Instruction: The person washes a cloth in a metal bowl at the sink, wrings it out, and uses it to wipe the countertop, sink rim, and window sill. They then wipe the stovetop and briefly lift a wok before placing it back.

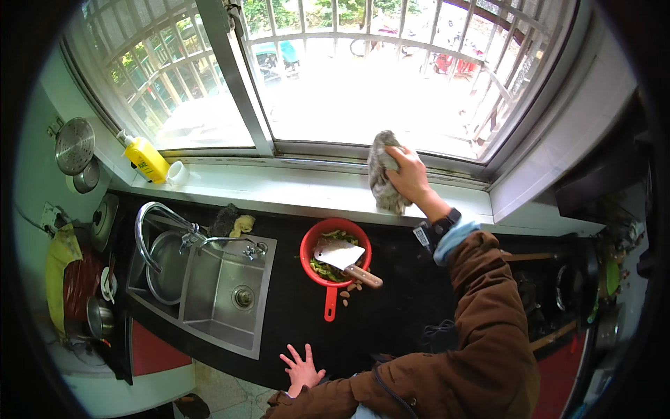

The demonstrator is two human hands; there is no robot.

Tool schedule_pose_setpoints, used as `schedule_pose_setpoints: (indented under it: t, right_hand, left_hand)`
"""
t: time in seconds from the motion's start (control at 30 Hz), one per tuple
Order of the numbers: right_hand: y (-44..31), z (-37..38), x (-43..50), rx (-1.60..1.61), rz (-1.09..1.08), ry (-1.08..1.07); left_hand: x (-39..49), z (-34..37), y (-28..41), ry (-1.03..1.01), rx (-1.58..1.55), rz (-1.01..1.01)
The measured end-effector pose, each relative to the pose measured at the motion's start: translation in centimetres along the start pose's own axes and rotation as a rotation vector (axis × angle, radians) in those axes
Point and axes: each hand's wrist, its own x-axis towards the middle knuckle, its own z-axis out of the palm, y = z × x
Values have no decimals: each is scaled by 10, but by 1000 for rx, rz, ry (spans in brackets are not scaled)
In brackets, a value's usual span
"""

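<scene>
A grey-brown cloth (380, 175) is bunched under my right hand (409, 175), which grips it at the window frame above the white tiled sill (293, 182). My left hand (303, 369) rests with spread fingers at the front edge of the black countertop (398, 309) and holds nothing. Between the two hands stands a red plastic colander (308, 238) with a handle, holding cut green vegetables (325, 271). Across it lies a cleaver (340, 253), its wooden handle jutting over the rim toward the right.
Left of the colander is a double steel sink (220, 314) with a chrome faucet (152, 207) and a metal basin (166, 269). A yellow soap bottle (146, 158) and white cup (178, 173) stand on the sill. Brown pieces (344, 298) lie by the colander. A stove (539, 298) is at right.
</scene>
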Motion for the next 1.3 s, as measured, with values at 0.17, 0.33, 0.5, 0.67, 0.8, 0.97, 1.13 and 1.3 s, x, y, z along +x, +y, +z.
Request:
schedule_pose_setpoints:
  t: [0.17, 0.33, 0.5, 0.67, 0.8, 0.97, 1.13, 1.3]
  right_hand:
    - [-55, 70, 56, -324, -462, -43]
    - [-88, 160, 88, -371, -540, -145]
    - [-75, 165, 90, -246, -371, -259]
    - [-20, 107, 69, -279, -239, -359]
    - [39, 48, 38, -305, -115, -376]
    - [118, -28, -9, -438, 68, -301]
    - [173, -78, -41, -699, 321, -312]
    - [200, -97, -48, -686, 523, -307]
  left_hand:
    - [1, -1, 0, -4, -23, 19]
    - [11, 5, 3, -83, 69, -85]
    - [15, 12, 1, -111, 94, -130]
    - [16, 13, 2, -101, 109, -132]
    - [15, 14, 2, -66, 109, -124]
    - [14, 14, -1, -32, 80, -97]
    - [14, 12, 0, -53, 71, -89]
    - [14, 10, 0, -42, 55, -82]
